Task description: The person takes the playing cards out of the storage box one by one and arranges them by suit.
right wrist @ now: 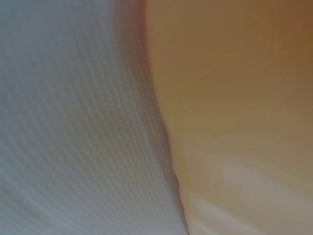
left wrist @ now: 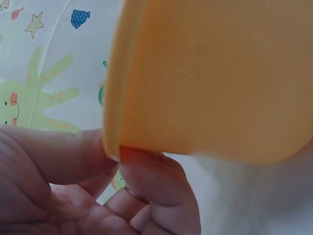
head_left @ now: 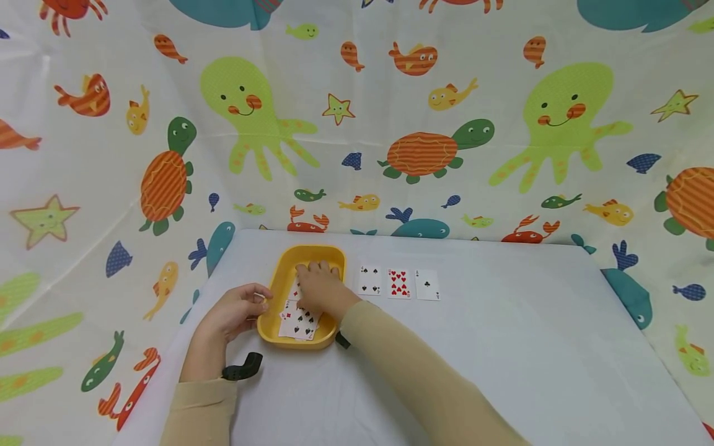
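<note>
A yellow plastic tub [head_left: 301, 345] stands on the white table. My left hand [head_left: 237, 313] is at its left side; in the left wrist view the thumb and a finger [left wrist: 156, 181] pinch the rim. My right hand [head_left: 322, 288] reaches down inside the tub, over playing cards [head_left: 299, 321] that lie loosely overlapped on its bottom. Its fingers point to the far end, with the thumb near a red-pip card. I cannot tell whether this hand grips a card. The right wrist view shows only the tub's wall [right wrist: 239, 98] close up.
Right of the tub, three cards lie face up in a row: a black four [head_left: 370, 280], a hearts card [head_left: 399, 284] and an ace of clubs [head_left: 427, 285]. A sea-animal curtain [head_left: 334, 142] hangs behind and beside the white tabletop [head_left: 530, 334].
</note>
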Tool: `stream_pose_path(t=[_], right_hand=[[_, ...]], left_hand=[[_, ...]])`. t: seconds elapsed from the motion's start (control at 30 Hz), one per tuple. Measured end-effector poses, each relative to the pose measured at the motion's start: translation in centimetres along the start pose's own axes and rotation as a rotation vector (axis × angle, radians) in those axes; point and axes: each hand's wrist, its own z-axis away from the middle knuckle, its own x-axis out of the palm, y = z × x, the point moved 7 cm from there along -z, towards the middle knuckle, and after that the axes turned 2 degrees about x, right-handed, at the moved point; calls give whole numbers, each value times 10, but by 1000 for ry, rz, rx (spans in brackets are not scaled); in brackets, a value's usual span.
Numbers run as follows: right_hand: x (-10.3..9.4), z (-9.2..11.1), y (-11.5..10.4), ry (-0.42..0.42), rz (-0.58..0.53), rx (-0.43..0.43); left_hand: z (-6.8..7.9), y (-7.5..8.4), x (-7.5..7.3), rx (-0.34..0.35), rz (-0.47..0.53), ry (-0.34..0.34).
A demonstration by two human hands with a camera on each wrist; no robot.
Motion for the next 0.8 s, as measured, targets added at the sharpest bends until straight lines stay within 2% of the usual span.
stream_pose_path(t=[0.3, 0.8], right_hand=[[-3, 2, 1, 5, -45, 17], [-5, 1, 1, 74, -100, 4]], left_hand=[[-1, -1, 0, 9, 6, 1], [-1, -1, -1, 21, 14, -17]])
